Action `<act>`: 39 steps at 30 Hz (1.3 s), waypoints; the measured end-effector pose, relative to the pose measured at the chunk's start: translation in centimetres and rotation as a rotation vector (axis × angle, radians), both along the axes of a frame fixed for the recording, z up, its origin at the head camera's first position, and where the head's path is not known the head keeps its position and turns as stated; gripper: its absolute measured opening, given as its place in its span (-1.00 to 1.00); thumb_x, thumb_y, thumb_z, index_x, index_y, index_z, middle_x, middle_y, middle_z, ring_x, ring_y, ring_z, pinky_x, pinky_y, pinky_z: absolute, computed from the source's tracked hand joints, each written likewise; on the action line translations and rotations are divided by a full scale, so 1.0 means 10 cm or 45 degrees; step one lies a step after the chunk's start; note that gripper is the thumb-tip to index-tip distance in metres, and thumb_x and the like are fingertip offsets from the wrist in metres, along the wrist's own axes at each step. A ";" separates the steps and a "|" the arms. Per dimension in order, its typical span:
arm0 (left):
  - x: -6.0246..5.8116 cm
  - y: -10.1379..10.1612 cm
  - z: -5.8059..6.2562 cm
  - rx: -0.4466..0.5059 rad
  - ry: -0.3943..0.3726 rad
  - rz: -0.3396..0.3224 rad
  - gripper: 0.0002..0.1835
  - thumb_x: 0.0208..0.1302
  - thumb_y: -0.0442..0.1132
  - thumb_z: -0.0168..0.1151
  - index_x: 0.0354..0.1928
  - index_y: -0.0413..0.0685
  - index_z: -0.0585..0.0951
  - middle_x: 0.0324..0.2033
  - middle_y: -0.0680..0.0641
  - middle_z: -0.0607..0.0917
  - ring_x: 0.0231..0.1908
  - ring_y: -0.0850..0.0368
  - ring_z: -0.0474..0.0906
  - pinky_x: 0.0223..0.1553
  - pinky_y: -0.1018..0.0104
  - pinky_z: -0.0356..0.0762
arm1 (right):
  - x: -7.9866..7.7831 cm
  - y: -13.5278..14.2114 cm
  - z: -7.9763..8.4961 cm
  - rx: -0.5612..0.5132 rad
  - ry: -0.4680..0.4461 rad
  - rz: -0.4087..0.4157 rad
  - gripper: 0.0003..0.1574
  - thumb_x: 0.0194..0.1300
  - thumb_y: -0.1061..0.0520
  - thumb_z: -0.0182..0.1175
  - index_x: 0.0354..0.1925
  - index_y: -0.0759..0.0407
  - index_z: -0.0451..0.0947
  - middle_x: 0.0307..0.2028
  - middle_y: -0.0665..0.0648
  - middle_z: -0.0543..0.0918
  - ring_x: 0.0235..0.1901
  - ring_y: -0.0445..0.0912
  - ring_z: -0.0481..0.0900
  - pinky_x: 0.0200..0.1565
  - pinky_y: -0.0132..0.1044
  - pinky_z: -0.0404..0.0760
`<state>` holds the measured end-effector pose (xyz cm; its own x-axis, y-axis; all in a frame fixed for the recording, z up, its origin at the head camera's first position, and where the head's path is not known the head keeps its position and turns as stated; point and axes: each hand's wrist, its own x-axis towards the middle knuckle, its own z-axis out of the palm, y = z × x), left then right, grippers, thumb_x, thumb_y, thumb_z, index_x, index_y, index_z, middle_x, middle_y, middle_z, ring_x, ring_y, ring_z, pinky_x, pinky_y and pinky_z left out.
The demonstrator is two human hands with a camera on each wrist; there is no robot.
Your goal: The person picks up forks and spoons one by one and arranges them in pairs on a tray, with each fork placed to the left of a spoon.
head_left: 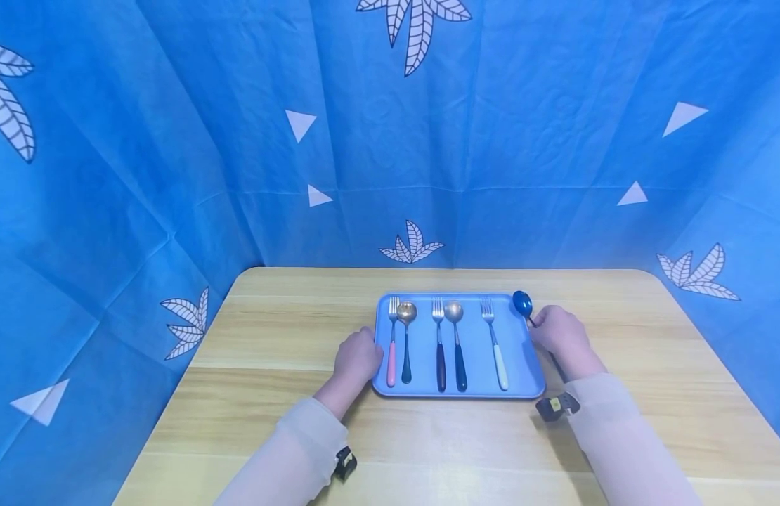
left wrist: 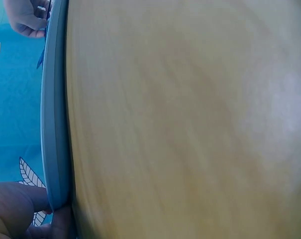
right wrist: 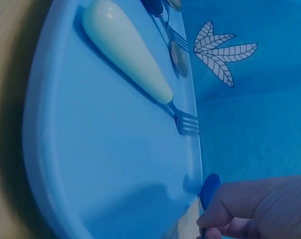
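A blue tray point(head_left: 478, 369) lies on the table with forks and spoons on it. My left hand point(head_left: 358, 355) grips the tray's left edge; in the left wrist view its thumb and fingers pinch the rim point(left wrist: 55, 124). At the tray's right edge, my right hand point(head_left: 561, 337) pinches a dark blue spoon point(head_left: 522, 303) by its handle, the bowl over the far right corner. The right wrist view shows the spoon bowl point(right wrist: 210, 188) beyond the fingers. Left of it on the tray is a white-handled fork point(head_left: 499, 362).
On the tray lie a pink-handled fork point(head_left: 391, 362), a green-handled spoon point(head_left: 406, 362), a dark-handled fork point(head_left: 440, 365) and a dark-handled spoon point(head_left: 460, 369). Beneath is a wooden table point(head_left: 453, 457). A blue patterned curtain point(head_left: 523, 140) hangs behind and at the sides.
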<state>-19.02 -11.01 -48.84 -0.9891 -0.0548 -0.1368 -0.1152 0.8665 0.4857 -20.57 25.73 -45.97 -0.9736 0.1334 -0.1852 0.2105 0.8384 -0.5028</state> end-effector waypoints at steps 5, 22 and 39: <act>0.00 0.00 0.01 0.007 0.006 -0.002 -0.83 0.37 -0.27 0.11 -0.17 -0.26 0.57 -0.50 -0.09 0.53 -0.47 0.01 0.49 -0.44 0.18 0.51 | 0.00 -0.06 0.03 0.000 -0.002 -0.002 -0.84 0.19 0.25 0.23 -0.29 0.36 0.54 -0.35 0.29 0.60 -0.34 0.12 0.54 -0.33 -0.10 0.51; 0.01 0.01 0.03 -0.012 0.006 -0.002 -0.82 0.38 -0.26 0.13 -0.15 -0.27 0.57 -0.48 -0.10 0.56 -0.45 -0.01 0.51 -0.39 0.14 0.55 | -0.04 -0.25 0.02 -0.042 0.006 0.016 -0.77 0.18 0.25 0.27 -0.22 0.39 0.55 -0.24 0.36 0.64 -0.27 0.18 0.59 -0.22 0.01 0.58; 0.04 0.01 0.07 0.010 -0.002 -0.003 -0.82 0.37 -0.28 0.14 -0.14 -0.29 0.57 -0.47 -0.10 0.56 -0.44 -0.01 0.51 -0.37 0.14 0.56 | -0.05 -0.37 -0.03 0.018 0.010 0.048 -0.77 0.18 0.23 0.26 -0.52 0.19 0.42 -0.55 0.13 0.46 -0.47 0.02 0.46 -0.40 -0.16 0.44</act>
<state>-18.67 -10.96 -48.18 -0.9890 -0.0517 -0.1388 -0.1142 0.8630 0.4921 -21.03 22.04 -46.27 -0.9794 0.0994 -0.1760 0.1750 0.8525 -0.4926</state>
